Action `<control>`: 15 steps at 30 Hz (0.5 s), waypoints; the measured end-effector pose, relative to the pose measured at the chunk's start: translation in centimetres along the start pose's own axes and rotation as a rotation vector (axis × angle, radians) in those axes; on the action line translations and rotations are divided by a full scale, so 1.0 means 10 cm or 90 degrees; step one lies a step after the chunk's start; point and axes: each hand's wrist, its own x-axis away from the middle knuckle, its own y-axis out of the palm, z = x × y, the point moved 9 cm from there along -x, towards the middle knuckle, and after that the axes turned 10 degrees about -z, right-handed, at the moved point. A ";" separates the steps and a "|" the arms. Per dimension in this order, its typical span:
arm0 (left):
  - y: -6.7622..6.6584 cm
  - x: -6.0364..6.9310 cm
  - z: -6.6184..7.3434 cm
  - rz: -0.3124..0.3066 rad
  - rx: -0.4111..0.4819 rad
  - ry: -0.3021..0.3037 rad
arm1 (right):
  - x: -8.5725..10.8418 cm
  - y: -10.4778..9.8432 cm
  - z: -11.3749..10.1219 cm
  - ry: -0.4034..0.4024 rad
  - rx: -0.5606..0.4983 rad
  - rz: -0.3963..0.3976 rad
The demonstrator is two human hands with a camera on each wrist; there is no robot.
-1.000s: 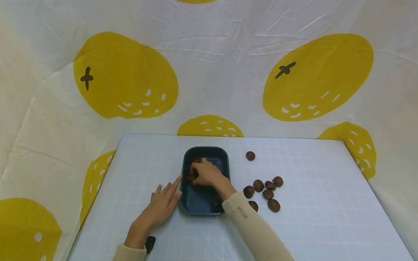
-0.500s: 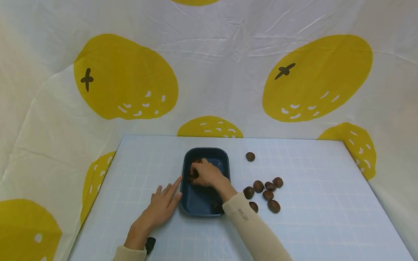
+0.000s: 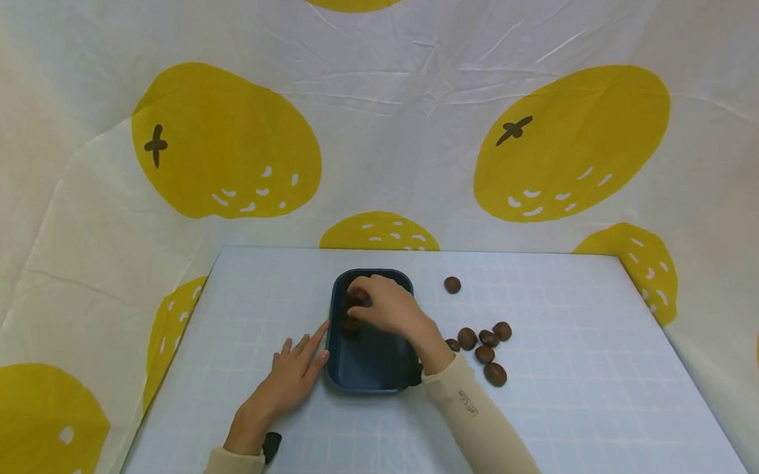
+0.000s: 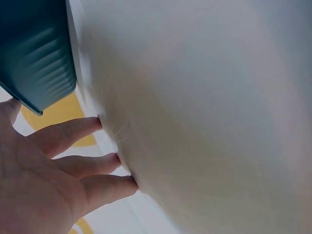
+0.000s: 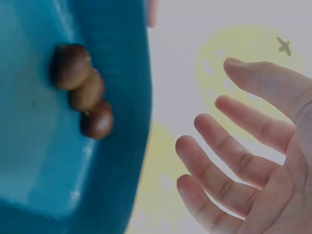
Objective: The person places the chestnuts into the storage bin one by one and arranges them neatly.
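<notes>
A dark blue tray [image 3: 370, 368] stands on the table, and three chestnuts [image 5: 70, 68] sit touching one another along one side inside it. Over the tray hovers my right hand [image 3: 393, 308], its fingers apart and holding nothing, as the right wrist view [image 5: 263, 165] confirms with the palm bare. My left hand [image 3: 293, 374] lies to the left of the tray with spread fingers; in the left wrist view its fingertips [image 4: 112, 161] rest on the table and one finger reaches the tray's rim. In the head view the right hand partly covers the chestnuts.
Several loose chestnuts [image 3: 485, 354] form a group on the table to the right of the tray. A single chestnut [image 3: 452, 285] lies farther back. Behind the white table [image 3: 571, 427] hangs a cloth [image 3: 392, 157] printed with yellow fruit.
My right hand has risen from the chestnuts at the tray's left side, its fingers have spread, and it has shifted slightly right. The left hand has stayed put.
</notes>
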 end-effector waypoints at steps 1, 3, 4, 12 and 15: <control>0.00 0.00 -0.01 0.001 -0.002 0.001 | 0.04 -0.04 -0.02 -0.002 0.001 0.009; 0.00 0.01 -0.02 0.004 -0.003 0.002 | 0.10 -0.12 -0.05 -0.005 0.003 0.025; 0.00 0.02 -0.03 0.006 -0.005 0.001 | 0.14 -0.16 -0.08 -0.007 0.001 0.032; 0.00 0.03 -0.05 0.012 0.007 0.006 | 0.41 -0.40 -0.12 -0.014 0.014 0.092; 0.01 0.00 -0.02 0.009 0.006 0.013 | 0.54 -0.47 -0.09 -0.006 0.014 0.113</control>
